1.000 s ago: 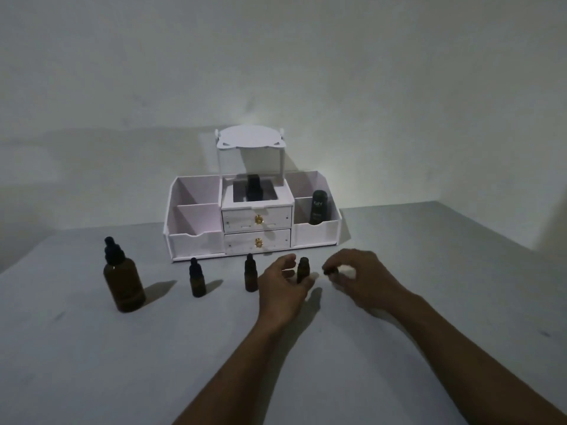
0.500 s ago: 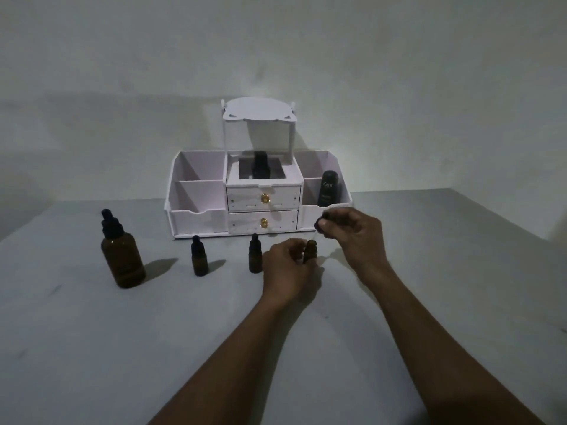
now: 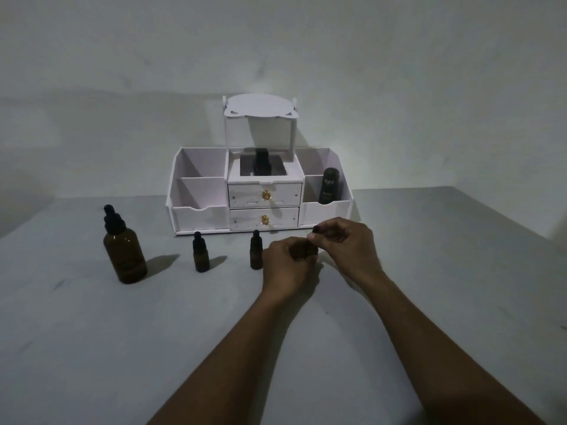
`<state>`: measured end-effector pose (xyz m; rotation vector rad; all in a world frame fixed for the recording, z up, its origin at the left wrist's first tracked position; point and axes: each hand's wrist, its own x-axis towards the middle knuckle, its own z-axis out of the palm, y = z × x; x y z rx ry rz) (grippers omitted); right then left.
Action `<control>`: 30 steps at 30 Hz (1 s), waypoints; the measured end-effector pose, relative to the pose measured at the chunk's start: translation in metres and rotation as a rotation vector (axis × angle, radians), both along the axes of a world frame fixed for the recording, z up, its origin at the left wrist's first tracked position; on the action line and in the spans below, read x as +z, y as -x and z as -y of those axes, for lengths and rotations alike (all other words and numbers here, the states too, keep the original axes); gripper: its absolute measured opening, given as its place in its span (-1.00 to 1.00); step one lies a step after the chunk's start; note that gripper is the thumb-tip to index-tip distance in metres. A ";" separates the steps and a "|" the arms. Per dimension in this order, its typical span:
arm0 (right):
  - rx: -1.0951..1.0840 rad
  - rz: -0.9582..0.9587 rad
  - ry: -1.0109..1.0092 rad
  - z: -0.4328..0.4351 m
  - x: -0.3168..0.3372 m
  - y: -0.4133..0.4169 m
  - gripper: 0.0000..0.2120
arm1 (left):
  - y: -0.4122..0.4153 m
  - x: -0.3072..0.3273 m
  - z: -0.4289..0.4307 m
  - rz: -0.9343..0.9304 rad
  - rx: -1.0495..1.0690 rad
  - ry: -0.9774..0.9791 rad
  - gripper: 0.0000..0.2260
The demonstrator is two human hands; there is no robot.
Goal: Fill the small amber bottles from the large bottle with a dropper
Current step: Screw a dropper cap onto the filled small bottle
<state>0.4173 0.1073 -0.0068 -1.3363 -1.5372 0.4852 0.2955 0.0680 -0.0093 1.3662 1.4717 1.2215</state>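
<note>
Amber glass, four items, logged from my remote station.

Item one: large amber bottle (image 3: 125, 256), black dropper top fitted. It stood upright at the left of the grey table (image 3: 92, 348), well apart from both hands.

Items two and three: left small bottle (image 3: 201, 257) and middle small bottle (image 3: 256, 254). Both were capped and upright, in a row between the large amber bottle and the hands.

Item four: third small bottle (image 3: 303, 251), near the white organiser (image 3: 196, 216). It was mostly hidden in the left hand (image 3: 287, 268), whose fingers curled round its body. The right hand (image 3: 343, 246), touching the left, pinched a dark cap (image 3: 315, 230) at its fingertips above the neck. I could not tell whether the cap sat on the neck or was free.

Handling, my judgement: the small bottles were light, rigid, smooth, breakable and easily tipped. They are best held low round the body, with the cap turned by fingertips. The large amber bottle was heavier and wanted a full wrap round its body, the dropper collar taken by pinch.

Also present: black Kahf container (image 3: 329, 185) in the organiser's right front compartment.
</note>
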 end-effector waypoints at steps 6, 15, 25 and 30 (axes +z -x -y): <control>0.008 0.023 -0.007 -0.001 -0.002 0.001 -0.78 | 0.000 0.002 0.000 0.036 -0.008 0.013 -0.81; -0.003 0.021 -0.028 -0.002 -0.003 -0.001 -0.74 | 0.001 0.003 0.000 0.120 -0.023 0.052 -0.73; -0.003 0.016 -0.033 -0.002 -0.002 0.001 -0.70 | 0.002 -0.001 -0.002 0.148 -0.014 0.041 -0.75; 0.048 0.001 -0.057 0.000 -0.001 0.003 -0.75 | 0.000 0.000 0.000 0.109 -0.028 0.023 -0.74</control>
